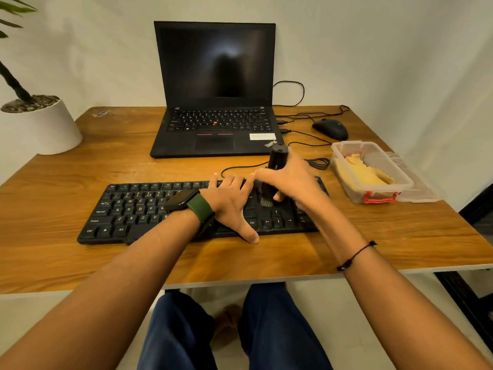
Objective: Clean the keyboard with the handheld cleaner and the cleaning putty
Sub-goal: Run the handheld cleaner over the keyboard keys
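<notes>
Wooden desk (80, 166) | right hand (290, 180) grips handheld cleaner (274, 166) upright, brush down | left hand (229, 201) flat on keyboard (128, 209)

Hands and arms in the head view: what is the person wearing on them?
Both forearms are bare, with no sleeves in sight. The left wrist carries a smartwatch with a dark rectangular face and a dark green strap. The right wrist has a thin black cord bracelet with a small knot or bead. No gloves or rings are visible.

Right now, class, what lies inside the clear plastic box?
Inside the clear plastic box lies yellow cleaning putty, filling its near side. Whatever sits beneath the putty is covered.
</notes>
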